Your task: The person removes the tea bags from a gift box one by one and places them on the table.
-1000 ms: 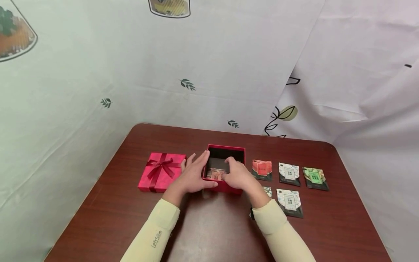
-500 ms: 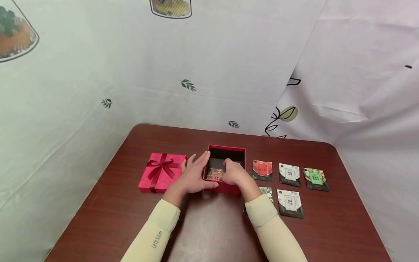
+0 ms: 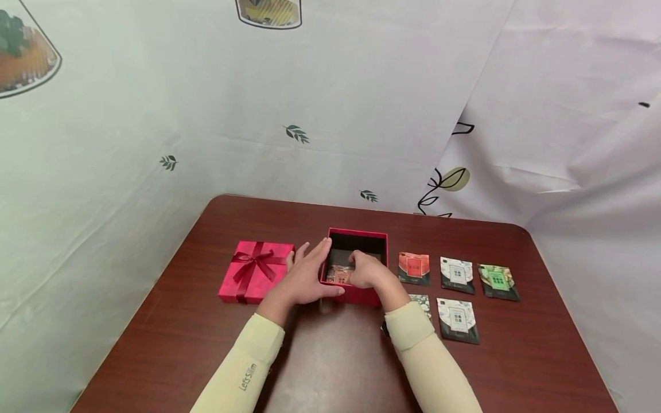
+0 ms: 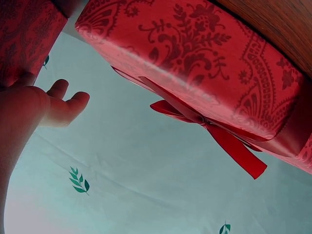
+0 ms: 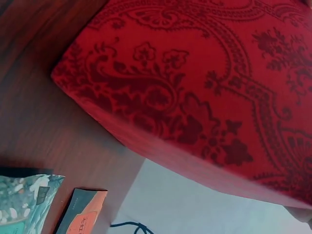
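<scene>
A red patterned box (image 3: pixel 357 232) with a dark inside stands uncovered at the middle of the table. Along its left rim lies my left hand (image 3: pixel 304 278), index finger straight and thumb stretched across the front wall. The left wrist view shows the other fingers loosely bent beside the box (image 4: pixel 29 34). My right hand (image 3: pixel 369 272) reaches down into the box from the front right; its fingertips are hidden inside, so I cannot tell whether they pinch anything. Next to it in the box lies a flat sachet (image 3: pixel 339 275) with an orange label.
Left of the box sits a red lid (image 3: pixel 256 271) with a dark red ribbon bow. On the right lie several flat sachets: an orange one (image 3: pixel 413 268), a green one (image 3: pixel 498 281), two white ones (image 3: pixel 457 319) and one partly behind my right forearm (image 3: pixel 422 304). A curtain hangs behind the table.
My right hand has shifted left inside the box, toward the orange-labelled sachet, and its forearm has swung left with it. The left hand stays at the box's left rim.
</scene>
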The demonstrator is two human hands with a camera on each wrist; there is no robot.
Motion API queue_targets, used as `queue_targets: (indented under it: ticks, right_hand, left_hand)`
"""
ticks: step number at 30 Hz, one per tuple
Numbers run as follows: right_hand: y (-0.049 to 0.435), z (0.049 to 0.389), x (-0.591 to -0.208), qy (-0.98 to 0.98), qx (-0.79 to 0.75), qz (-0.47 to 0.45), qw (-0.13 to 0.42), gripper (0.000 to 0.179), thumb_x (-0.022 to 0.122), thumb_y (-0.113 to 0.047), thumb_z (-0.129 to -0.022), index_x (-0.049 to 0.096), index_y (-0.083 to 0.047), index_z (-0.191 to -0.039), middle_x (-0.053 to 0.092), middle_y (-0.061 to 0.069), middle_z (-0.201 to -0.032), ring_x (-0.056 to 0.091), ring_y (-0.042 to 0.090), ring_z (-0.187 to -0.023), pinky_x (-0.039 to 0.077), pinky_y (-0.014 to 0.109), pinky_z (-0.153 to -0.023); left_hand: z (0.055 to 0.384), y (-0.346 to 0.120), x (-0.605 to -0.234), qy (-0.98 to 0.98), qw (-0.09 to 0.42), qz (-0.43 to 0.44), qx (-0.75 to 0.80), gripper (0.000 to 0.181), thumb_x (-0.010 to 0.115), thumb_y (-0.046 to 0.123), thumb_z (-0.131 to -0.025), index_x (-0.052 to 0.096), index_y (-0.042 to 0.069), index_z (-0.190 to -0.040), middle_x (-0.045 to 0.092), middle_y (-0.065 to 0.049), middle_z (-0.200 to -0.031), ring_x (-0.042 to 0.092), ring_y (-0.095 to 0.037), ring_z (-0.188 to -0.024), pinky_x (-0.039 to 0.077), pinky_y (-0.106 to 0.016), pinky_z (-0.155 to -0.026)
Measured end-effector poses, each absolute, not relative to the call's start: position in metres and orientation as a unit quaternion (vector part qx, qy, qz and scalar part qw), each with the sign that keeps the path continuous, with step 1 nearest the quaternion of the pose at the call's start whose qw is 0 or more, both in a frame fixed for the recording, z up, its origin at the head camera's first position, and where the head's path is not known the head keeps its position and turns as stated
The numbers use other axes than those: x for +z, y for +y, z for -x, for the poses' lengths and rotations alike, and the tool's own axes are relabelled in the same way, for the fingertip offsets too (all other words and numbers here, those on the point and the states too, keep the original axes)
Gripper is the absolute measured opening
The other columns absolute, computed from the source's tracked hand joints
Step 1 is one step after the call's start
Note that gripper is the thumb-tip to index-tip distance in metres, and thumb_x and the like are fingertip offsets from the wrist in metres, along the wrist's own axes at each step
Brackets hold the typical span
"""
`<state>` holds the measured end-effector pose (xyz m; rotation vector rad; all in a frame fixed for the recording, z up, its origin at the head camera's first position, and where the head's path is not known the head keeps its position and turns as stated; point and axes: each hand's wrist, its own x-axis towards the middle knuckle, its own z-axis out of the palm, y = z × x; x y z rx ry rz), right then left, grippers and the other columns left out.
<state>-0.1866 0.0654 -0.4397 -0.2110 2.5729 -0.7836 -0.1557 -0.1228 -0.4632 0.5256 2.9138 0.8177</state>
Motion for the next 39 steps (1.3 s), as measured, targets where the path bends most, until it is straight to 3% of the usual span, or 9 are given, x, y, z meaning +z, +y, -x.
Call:
queue_targets:
  ticks: [13,28,39]
  right_hand:
    - [0.065,0.190,-0.447,0.918,-0.308,0.095,0.230,0.050,0.077,-0.011,-0.081,0.058,-0.004,-0.127,0.062,0.015,-0.116,0.056,0.028,-0.096,0.049,0.048,-0.091]
    - [0.066,0.192,-0.445,0.902,-0.351,0.081,0.236,0.051,0.077,-0.005,-0.078,0.059,-0.005,-0.125,0.060,0.013,-0.107,0.054,0.028,-0.094,0.052,0.043,-0.078]
    - [0.070,0.192,-0.451,0.874,-0.420,0.055,0.237,0.048,0.079,-0.004,-0.078,0.060,-0.006,-0.123,0.060,0.013,-0.109,0.054,0.029,-0.097,0.050,0.046,-0.083]
  left_hand:
    - [0.157,-0.123,-0.464,0.951,0.044,-0.166,0.258,0.115,0.078,0.060,-0.074,0.017,0.019,-0.162,0.020,0.003,-0.165,0.012,-0.043,-0.146,0.000,-0.066,-0.109]
    - [0.156,-0.123,-0.464,0.949,0.041,-0.162,0.269,0.115,0.079,0.061,-0.073,0.019,0.019,-0.162,0.019,0.004,-0.165,0.011,-0.042,-0.146,-0.001,-0.066,-0.109]
    - [0.155,-0.123,-0.464,0.949,0.040,-0.161,0.267,0.116,0.079,0.062,-0.072,0.019,0.021,-0.162,0.020,0.003,-0.165,0.011,-0.041,-0.147,0.000,-0.067,-0.109]
